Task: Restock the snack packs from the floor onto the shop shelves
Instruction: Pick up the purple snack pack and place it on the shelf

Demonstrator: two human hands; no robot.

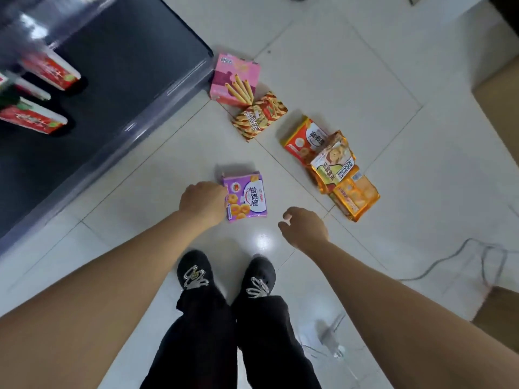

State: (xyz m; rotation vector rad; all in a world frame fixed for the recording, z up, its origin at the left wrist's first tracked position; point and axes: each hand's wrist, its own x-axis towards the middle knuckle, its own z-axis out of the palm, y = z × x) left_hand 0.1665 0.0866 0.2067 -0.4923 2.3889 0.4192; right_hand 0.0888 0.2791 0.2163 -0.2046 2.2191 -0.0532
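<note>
Step in hand: pick-up of the purple pack (246, 195) from the floor (351, 74); judged an early stage, as several packs lay unshelved.
Left hand (204, 203): curled over the near-left edge of the purple pack, fingers hidden beneath the knuckles; it appeared to be pinching that edge, though a full grip could not be confirmed.
Right hand (304, 227): loosely spread, empty, hovering just right of the purple pack and not touching it.
Purple pack: lay flat on the floor, directly ahead of the shoes (224, 273).
Other stock: a pink box (236, 78) and a striped pack (259, 116) lay well beyond the left hand; a heap of orange packs (334, 167) lay beyond the right hand.
Shelf (118, 80): dark, to the far left of the left hand, carrying red cartons (50, 70); much of it bare.
Next move, as judged: secure the pack, lift it clear, and carry it leftward to the shelf.
Hazard noted: a cable (455, 256) lay on the floor, right of the right hand.
</note>
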